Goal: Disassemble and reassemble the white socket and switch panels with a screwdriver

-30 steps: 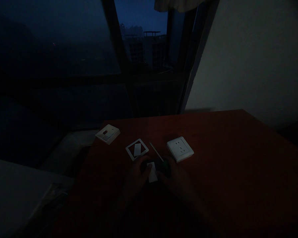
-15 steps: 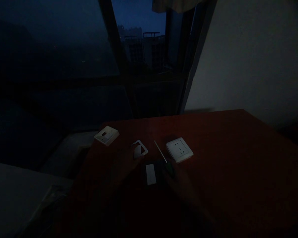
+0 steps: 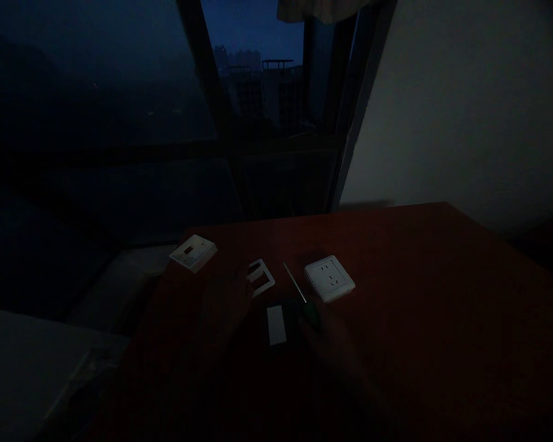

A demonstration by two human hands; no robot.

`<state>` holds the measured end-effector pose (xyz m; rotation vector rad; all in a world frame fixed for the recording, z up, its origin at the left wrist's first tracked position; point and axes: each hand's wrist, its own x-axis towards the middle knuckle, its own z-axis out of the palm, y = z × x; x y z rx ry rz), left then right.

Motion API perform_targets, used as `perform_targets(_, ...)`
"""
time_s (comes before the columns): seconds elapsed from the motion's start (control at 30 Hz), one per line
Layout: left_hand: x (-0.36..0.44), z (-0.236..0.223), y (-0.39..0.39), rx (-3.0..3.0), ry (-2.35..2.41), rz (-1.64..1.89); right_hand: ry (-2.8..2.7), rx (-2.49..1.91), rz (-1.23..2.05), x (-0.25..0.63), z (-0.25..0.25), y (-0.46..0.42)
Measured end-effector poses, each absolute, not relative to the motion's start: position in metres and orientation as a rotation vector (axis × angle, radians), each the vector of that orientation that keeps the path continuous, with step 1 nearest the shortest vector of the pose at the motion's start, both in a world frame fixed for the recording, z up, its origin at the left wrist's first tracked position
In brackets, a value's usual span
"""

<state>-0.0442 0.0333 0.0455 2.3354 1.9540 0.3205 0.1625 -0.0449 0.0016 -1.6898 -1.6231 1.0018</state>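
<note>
Screwdriver (image 3: 308, 308) in the right hand (image 3: 329, 336), I can make out from where I stand: the green handle lies within the curled fingers, and the thin metal shaft points away from the person, toward the window (image 3: 133, 193). That hand is closed around the handle, though the gloom hides how the fingers wrap it. Just beside it, in front of the person, is a dark switch module (image 3: 294, 319) with a white rocker (image 3: 276, 325) facing up; whether the right fingers also touch the module, I cannot tell.

The left hand (image 3: 228, 301) reaches to the white square frame (image 3: 268, 285) on the reddish-brown table (image 3: 419, 264). Its fingertips are pinched narrowly on a small white piece (image 3: 257, 272), which sits tilted over the frame's opening; the thumb is too dark to tell.

Right of the screwdriver's tip, a white wall socket (image 3: 329, 278) rests face up, its slots showing. Near the table's far left corner is a white plate (image 3: 193, 253) with a rectangular hole, also lying on the wood. Beyond the table stand the dark window and a pale wall (image 3: 465, 110), with a bit of curtain (image 3: 327, 9) hanging at the top and a building (image 3: 281, 92) outside under a dim blue sky.
</note>
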Motion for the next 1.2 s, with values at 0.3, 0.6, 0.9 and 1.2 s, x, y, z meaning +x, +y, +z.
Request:
perform_targets(0.3,-0.055,0.045,0.028,1.791,1.726,0.689,-1.613,-1.688,1.016,0.162,0.006,-0.043)
perform_targets(0.6,-0.018,0.032,-0.027,1.165,1.337,0.889,-1.527,-1.632,0.765,0.156,0.008,-0.052)
perform_targets(0.9,0.002,0.043,-0.049,1.345,1.361,0.774,-1.161,-1.443,1.152,0.152,0.011,-0.055)
perform_targets(1.2,-0.009,0.038,-0.038,1.816,1.576,0.863,-1.187,-1.573,1.049,0.155,0.009,-0.048)
